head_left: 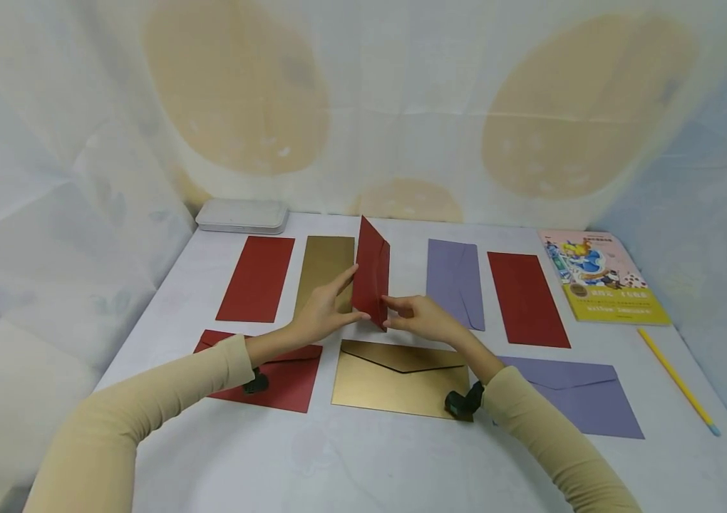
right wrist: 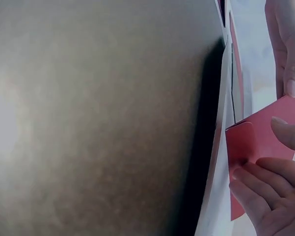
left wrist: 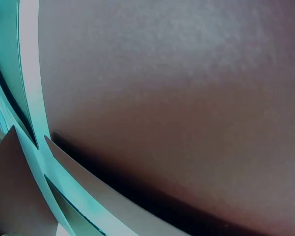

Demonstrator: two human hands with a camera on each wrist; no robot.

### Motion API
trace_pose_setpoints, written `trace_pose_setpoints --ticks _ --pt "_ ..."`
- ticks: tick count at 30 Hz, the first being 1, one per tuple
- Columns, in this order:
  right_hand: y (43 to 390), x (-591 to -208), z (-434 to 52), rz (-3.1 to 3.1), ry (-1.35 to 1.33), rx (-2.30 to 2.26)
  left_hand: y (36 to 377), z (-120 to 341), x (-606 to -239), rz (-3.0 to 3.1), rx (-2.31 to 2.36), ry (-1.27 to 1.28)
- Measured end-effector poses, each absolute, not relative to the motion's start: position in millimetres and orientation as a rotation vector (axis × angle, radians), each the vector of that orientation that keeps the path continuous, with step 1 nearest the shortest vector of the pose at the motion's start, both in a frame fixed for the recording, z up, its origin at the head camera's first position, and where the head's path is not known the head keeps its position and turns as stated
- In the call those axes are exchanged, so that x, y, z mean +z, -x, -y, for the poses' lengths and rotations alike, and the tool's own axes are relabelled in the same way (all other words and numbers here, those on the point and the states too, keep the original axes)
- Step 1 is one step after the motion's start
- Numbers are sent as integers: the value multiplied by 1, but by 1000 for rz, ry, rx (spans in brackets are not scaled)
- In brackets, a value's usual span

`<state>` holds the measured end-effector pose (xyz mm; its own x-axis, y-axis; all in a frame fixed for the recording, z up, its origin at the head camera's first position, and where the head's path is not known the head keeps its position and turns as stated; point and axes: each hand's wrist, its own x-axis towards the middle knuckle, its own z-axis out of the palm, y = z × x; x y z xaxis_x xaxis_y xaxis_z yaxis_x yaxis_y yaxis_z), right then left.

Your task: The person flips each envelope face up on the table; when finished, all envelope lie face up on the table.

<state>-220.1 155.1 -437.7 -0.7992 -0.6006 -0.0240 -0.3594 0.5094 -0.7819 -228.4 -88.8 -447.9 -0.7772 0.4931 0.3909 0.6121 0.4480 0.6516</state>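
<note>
Both hands, left (head_left: 321, 313) and right (head_left: 421, 317), pinch red envelope (head_left: 371, 278) upright above gold envelope (head_left: 400, 379); folding step; next needs firm crease.

White cloth-covered table (head_left: 363, 463). Far row: two flat red paper envelopes (head_left: 256, 278) (head_left: 527, 299), gold one (head_left: 325, 271) left of grip, purple (head_left: 455, 281) right. Near row under grip: red (head_left: 286, 381), gold (head_left: 398, 381), purple (head_left: 588, 402). Also white case (head_left: 243, 216), picture book (head_left: 601, 274), yellow pencil (head_left: 676, 379).
</note>
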Motion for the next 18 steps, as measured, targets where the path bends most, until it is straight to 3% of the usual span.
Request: trace_pose_setpoints --ticks 18 --pt "221 -439 -177 -2597 742 -1023 243 82 -457 2652 -1075 1003"
